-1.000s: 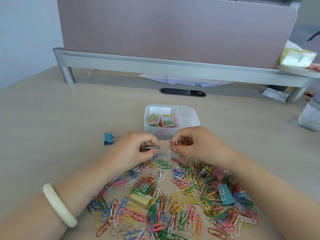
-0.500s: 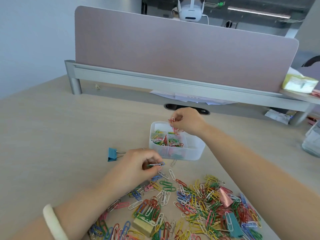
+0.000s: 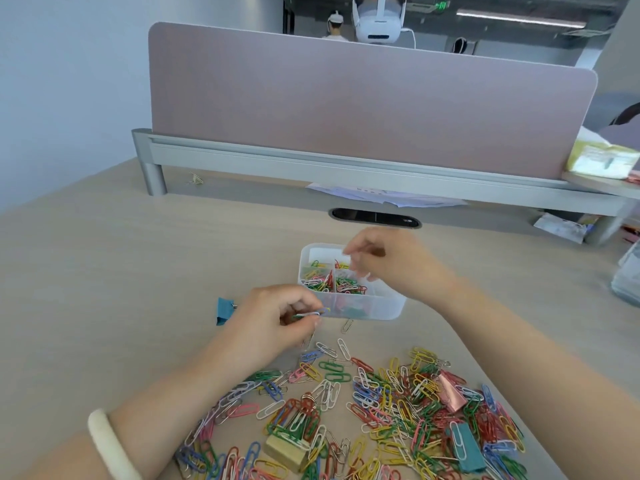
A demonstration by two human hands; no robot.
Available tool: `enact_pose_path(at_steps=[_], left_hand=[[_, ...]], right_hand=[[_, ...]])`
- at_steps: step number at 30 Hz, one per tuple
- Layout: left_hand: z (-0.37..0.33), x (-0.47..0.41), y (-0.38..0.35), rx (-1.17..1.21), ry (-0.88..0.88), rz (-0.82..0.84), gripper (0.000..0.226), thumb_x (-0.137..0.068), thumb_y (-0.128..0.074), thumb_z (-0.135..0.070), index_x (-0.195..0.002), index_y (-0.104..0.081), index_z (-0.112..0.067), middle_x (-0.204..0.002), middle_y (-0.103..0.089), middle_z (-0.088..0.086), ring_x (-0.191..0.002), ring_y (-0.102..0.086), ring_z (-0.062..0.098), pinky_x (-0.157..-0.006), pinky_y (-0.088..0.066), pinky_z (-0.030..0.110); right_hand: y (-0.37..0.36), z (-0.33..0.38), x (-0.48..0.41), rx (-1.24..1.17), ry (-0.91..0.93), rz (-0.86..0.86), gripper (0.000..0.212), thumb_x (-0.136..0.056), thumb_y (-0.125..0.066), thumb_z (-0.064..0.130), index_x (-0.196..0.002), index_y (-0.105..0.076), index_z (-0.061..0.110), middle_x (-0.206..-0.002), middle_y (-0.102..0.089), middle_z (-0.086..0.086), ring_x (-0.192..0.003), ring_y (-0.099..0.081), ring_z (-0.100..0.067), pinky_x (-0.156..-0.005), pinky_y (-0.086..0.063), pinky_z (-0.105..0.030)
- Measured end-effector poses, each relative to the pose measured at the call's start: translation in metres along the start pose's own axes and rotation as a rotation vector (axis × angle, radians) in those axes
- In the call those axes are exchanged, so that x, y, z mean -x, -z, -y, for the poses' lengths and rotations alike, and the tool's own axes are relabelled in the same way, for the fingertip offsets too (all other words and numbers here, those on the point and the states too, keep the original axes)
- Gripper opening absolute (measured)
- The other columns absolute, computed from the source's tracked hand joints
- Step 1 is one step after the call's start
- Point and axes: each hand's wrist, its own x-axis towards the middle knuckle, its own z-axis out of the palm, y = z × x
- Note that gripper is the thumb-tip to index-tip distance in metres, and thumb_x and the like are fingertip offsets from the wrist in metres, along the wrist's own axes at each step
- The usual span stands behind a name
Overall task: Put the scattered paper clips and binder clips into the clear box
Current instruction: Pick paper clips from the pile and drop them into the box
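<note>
The clear box [image 3: 360,308] has dividers and holds coloured paper clips. My right hand [image 3: 391,263] hovers over its right side, blurred, fingers spread with nothing seen in them. Just left of the box's near corner, my left hand [image 3: 277,322] pinches a few paper clips [image 3: 310,314]. A wide heap of coloured paper clips [image 3: 374,407] covers the desk near me. In the heap lie a pink binder clip [image 3: 450,393], a teal binder clip [image 3: 465,446] and a yellow binder clip [image 3: 287,450]. A blue binder clip [image 3: 223,310] sits left of my left hand.
A pink desk divider [image 3: 363,105] on a grey rail [image 3: 311,164] closes off the far side. A cable slot [image 3: 375,218] and loose papers [image 3: 384,197] lie behind the box. A plastic container [image 3: 628,275] stands at the right edge.
My right hand carried red clips from the heap up over the box and now has its fingers spread above it. My left hand stayed near the box's corner holding its clips.
</note>
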Motion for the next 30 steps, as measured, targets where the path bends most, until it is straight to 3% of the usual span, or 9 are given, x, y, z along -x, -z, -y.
enact_pose_path(at_steps=[4,8,13,17,23,30], left_hand=[[-0.013,-0.031,0.006,0.035,-0.010,-0.095,0.021,-0.075,-0.070,-0.012,-0.069,-0.062,-0.031,-0.059,-0.063,-0.010,-0.047,-0.052,0.008,-0.049,-0.042,0.022],[-0.023,-0.075,0.007,-0.137,-0.049,-0.140,0.021,-0.079,-0.065,-0.007,-0.071,-0.059,-0.026,-0.064,-0.060,-0.002,-0.041,-0.050,-0.001,-0.050,-0.045,0.019],[-0.008,-0.110,0.002,-0.430,-0.008,-0.032,0.006,-0.081,-0.059,-0.010,-0.085,-0.064,-0.012,-0.076,-0.063,0.007,-0.064,-0.058,0.022,-0.068,-0.052,0.037],[-0.005,-0.113,-0.002,-0.655,0.004,0.095,0.017,-0.082,-0.058,-0.009,-0.095,-0.067,-0.011,-0.097,-0.068,0.010,-0.092,-0.059,0.028,-0.071,-0.041,0.029],[-0.016,-0.115,-0.005,-0.776,0.076,0.222,0.023,-0.080,-0.054,-0.007,-0.099,-0.063,-0.014,-0.100,-0.066,0.009,-0.092,-0.058,0.027,-0.071,-0.041,0.029],[-0.016,-0.101,0.000,-0.931,-0.024,0.193,0.018,-0.079,-0.051,-0.003,-0.087,-0.067,-0.007,-0.094,-0.067,0.011,-0.091,-0.056,0.031,-0.072,-0.045,0.032]], right_hand=[[-0.004,-0.001,0.049,-0.091,0.002,0.198,0.008,-0.084,-0.060,0.007,-0.085,-0.067,0.011,-0.065,-0.064,0.000,-0.053,-0.057,-0.004,-0.049,-0.044,-0.012],[-0.014,-0.010,0.071,-0.074,-0.026,0.294,0.007,-0.084,-0.062,0.013,-0.088,-0.068,0.014,-0.073,-0.067,-0.007,-0.058,-0.059,-0.006,-0.059,-0.049,-0.020],[-0.022,-0.023,0.077,-0.103,-0.004,0.305,0.008,-0.083,-0.063,0.013,-0.086,-0.069,0.017,-0.070,-0.064,0.002,-0.056,-0.054,0.002,-0.061,-0.046,-0.016],[-0.020,-0.028,0.079,-0.148,0.002,0.300,0.007,-0.083,-0.063,0.011,-0.086,-0.069,0.011,-0.069,-0.064,0.006,-0.055,-0.054,0.003,-0.060,-0.045,-0.010],[-0.021,-0.030,0.079,-0.140,0.003,0.301,0.007,-0.083,-0.063,0.013,-0.086,-0.070,0.014,-0.072,-0.065,0.005,-0.059,-0.055,0.002,-0.064,-0.047,-0.016],[-0.021,-0.028,0.081,-0.104,0.028,0.292,0.007,-0.083,-0.064,0.015,-0.085,-0.070,0.017,-0.076,-0.068,0.006,-0.063,-0.055,0.004,-0.066,-0.046,-0.013]])
